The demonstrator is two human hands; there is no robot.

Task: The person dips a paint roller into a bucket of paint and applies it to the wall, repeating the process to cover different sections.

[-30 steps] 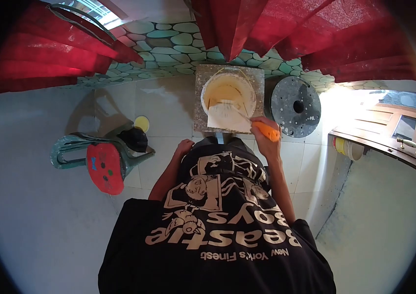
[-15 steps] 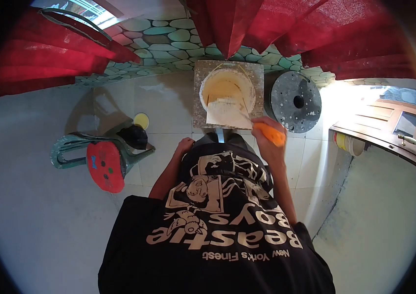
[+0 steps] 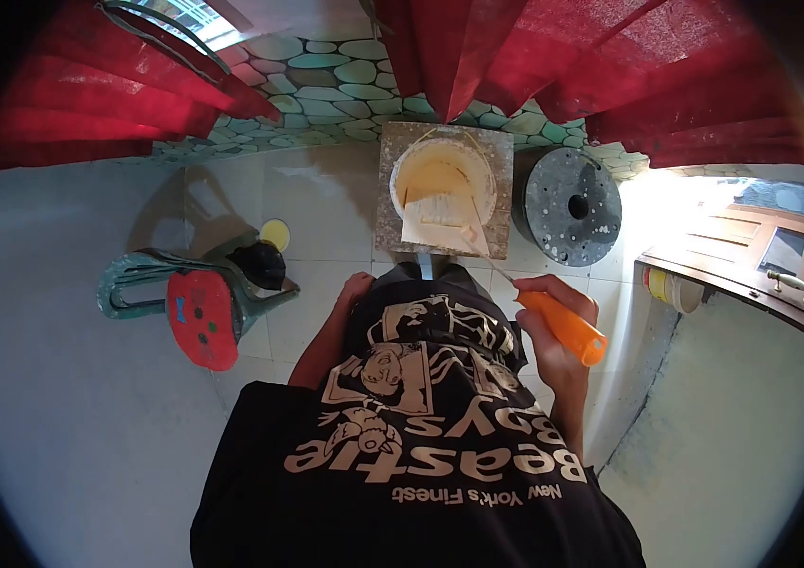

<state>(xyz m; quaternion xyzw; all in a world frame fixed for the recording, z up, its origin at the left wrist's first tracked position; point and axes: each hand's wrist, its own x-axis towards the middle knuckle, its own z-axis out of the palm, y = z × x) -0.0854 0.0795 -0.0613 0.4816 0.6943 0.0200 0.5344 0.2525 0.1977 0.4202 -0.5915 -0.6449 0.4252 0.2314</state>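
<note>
My right hand [image 3: 553,312] is wrapped round the orange handle [image 3: 567,327] of a small paint roller. The roller's thin metal rod runs up and left to its pale head [image 3: 454,224], which lies against a cream sloping board [image 3: 416,232]. This board leans in the mouth of a round bucket [image 3: 487,175] with cream paint inside. Beneath the bucket is a paint-spotted square board [image 3: 390,151]. My left hand [image 3: 356,286] rests beside my left thigh, its fingers partly hidden and too small to make out.
A grey speckled disc [image 3: 553,204] stands right of the bucket. At left are a green chair [image 3: 127,284] with a red seat [image 3: 201,322] and a yellow lid [image 3: 275,234]. Red curtains [image 3: 459,57] hang ahead; a wooden door [image 3: 747,237] is at right.
My right hand has drawn back toward my body and to the right with the roller. Its orange handle now points down and right, and the roller head shows on the cream board.
</note>
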